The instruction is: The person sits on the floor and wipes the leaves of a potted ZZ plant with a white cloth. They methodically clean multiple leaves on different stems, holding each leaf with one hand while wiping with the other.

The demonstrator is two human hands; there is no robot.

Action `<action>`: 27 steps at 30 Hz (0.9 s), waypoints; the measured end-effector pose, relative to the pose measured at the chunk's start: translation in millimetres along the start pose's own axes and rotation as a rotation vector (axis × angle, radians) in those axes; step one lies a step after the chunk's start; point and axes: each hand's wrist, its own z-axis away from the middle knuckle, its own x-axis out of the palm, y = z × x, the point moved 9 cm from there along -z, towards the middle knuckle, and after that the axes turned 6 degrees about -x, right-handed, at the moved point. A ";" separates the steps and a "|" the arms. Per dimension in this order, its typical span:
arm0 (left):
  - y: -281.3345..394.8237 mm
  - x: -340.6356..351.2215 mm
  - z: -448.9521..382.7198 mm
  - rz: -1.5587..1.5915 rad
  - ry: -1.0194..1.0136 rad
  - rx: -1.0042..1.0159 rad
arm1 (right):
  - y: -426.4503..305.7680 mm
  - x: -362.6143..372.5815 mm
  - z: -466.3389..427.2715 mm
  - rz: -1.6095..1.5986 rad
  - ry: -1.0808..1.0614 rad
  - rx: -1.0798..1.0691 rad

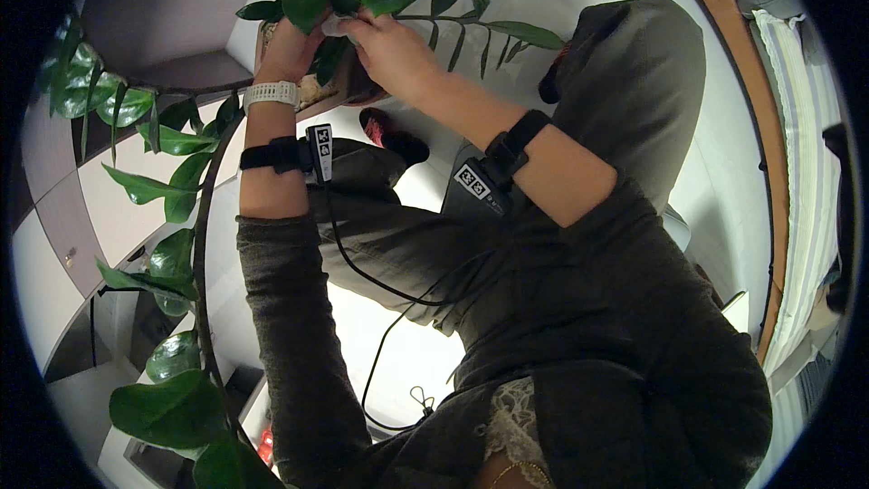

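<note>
My right hand (394,47) pinches a crumpled whitish wipe (337,26) between thumb and fingers, against the glossy green leaves of a potted ZZ plant (303,1). My left hand (288,51) reaches in among the same leaves from the left, close beside the wipe. Leaves cover its fingertips, so its grip is hidden. Below both hands stands the brown planter (360,85), with pale stones (316,90) on its soil. One dark green leaf (331,60) hangs down between my wrists.
A long leafy stem (201,238) arches down close to my left arm. Another stem (441,17) stretches right toward my knee. A black cable (366,283) loops between my forearm straps. A brown-edged bed or sofa (774,217) with striped fabric runs along the right; wooden cabinets (156,20) stand left.
</note>
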 end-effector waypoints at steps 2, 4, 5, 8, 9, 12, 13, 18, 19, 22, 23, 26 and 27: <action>-5.3 -2.5 2.6 0.013 0.006 -0.073 | -2.2 12.4 -3.1 0.127 -0.105 -0.085; -3.5 -4.3 5.7 -0.025 0.042 -0.070 | 2.9 22.1 -8.7 0.218 -0.169 -0.124; -4.6 -8.1 6.7 -0.016 0.099 -0.095 | 1.1 21.8 -12.3 0.257 -0.134 -0.184; 5.4 0.4 9.7 -0.003 0.059 0.008 | 11.8 23.4 -30.2 0.103 -0.052 -0.154; 5.7 2.7 9.6 0.003 0.042 0.002 | 21.4 25.6 -33.5 0.045 -0.074 -0.080; 4.7 4.9 9.3 0.027 0.008 -0.033 | 31.4 5.6 -41.7 -0.226 0.124 -0.071; 3.7 4.4 9.2 0.035 0.004 -0.055 | 30.6 7.1 -42.9 -0.142 0.090 -0.075; 4.6 -0.4 9.4 0.086 0.032 -0.047 | 14.2 15.0 -35.7 -0.083 -0.005 -0.184; 3.6 1.6 9.8 0.101 0.014 -0.057 | 5.9 10.8 -34.1 -0.021 0.042 -0.263; 4.8 2.0 10.6 0.061 0.025 -0.039 | 6.6 9.2 -38.7 -0.022 0.033 -0.275; 5.8 0.9 10.8 0.035 0.040 -0.026 | 13.7 5.1 -45.0 -0.073 0.049 -0.238; 6.7 8.8 10.2 -0.012 -0.045 -0.027 | 29.2 2.9 -52.8 -0.186 0.048 -0.100; 7.4 8.6 10.1 -0.033 -0.041 -0.024 | 33.3 4.3 -53.0 -0.214 0.041 -0.050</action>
